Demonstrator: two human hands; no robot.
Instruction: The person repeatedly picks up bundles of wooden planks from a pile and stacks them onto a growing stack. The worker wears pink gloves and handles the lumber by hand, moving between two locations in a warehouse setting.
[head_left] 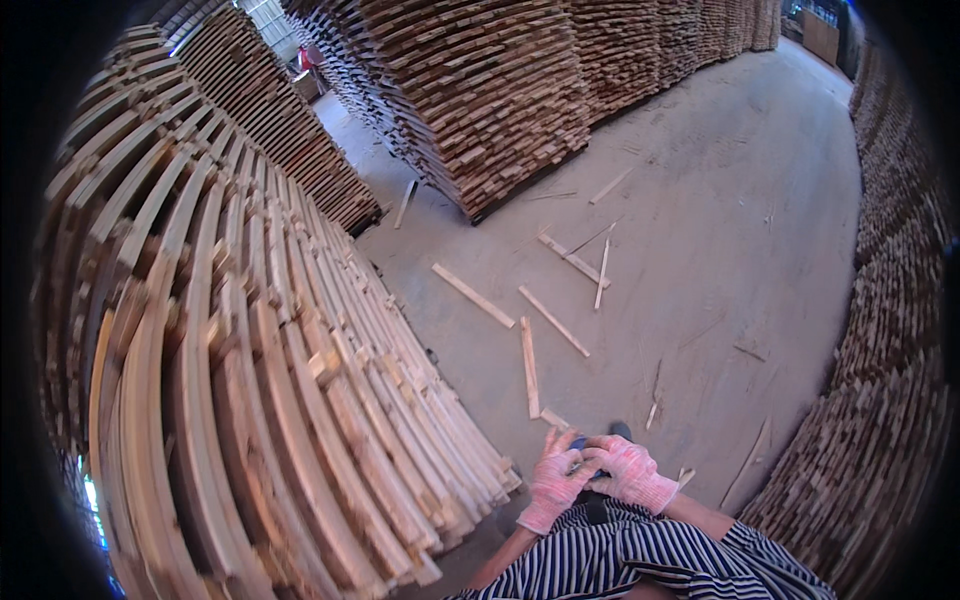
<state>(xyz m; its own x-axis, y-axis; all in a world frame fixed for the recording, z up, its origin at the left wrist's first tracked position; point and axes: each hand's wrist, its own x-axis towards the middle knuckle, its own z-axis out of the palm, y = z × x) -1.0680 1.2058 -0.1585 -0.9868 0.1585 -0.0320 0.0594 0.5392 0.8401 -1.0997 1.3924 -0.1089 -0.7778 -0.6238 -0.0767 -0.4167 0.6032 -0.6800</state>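
Note:
My left hand (557, 482) and my right hand (630, 474), both in pink and white knit work gloves, meet in front of my body. Their curled fingertips touch each other. What they pinch, if anything, is hidden or too small to make out. Below them is a striped dark and white garment (640, 550). Past the fingers the tips of dark shoes (621, 430) show on the floor. Nearest to the left hand stands a stack of long wooden boards (330, 430), apart from the glove.
Loose wood strips (556, 320) lie scattered on the dusty concrete floor (720, 230) ahead, one short piece (553, 418) near my feet. Tall timber stacks (500, 90) rise at the back. Another long wall of stacked wood (890, 390) runs along the right.

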